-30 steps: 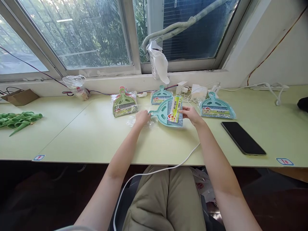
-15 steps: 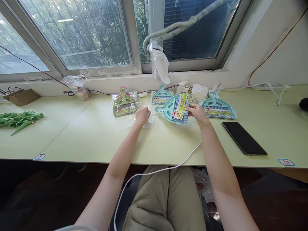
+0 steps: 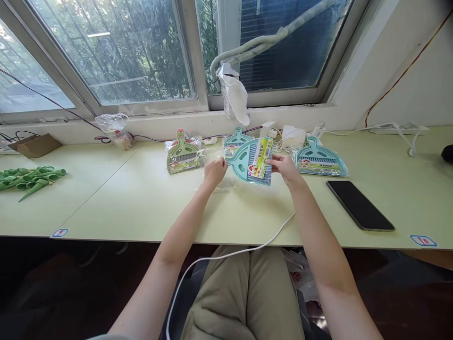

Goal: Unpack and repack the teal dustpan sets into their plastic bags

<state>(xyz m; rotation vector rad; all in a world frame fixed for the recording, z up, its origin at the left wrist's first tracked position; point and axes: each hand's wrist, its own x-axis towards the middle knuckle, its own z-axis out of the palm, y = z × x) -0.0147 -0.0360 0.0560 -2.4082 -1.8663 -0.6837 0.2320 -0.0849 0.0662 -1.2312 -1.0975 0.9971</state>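
Observation:
A turquoise dustpan (image 3: pixel 239 163) lies sideways in the air above the table, with a bristled brush (image 3: pixel 255 165) and a yellow printed label (image 3: pixel 261 157) on it. My right hand (image 3: pixel 285 168) pinches this dustpan set by its wide right side. At the handle end, my left hand (image 3: pixel 215 172) is closed on a clear plastic bag (image 3: pixel 226 183), whose thin film spreads around and below the fist. The handle tip meets the left fingers; whether it is inside the bag's mouth I cannot tell.
Bagged dustpan sets stand behind: a green one (image 3: pixel 184 156), a turquoise one (image 3: pixel 235 140) and another turquoise one (image 3: pixel 320 159). A phone (image 3: pixel 360 205) lies at right, green rolled pieces (image 3: pixel 31 178) at left. A white cable (image 3: pixel 262 245) hangs over the table edge.
My left hand has moved right with the plastic bag, up to the dustpan's handle. The dustpan in my right hand has shifted slightly left.

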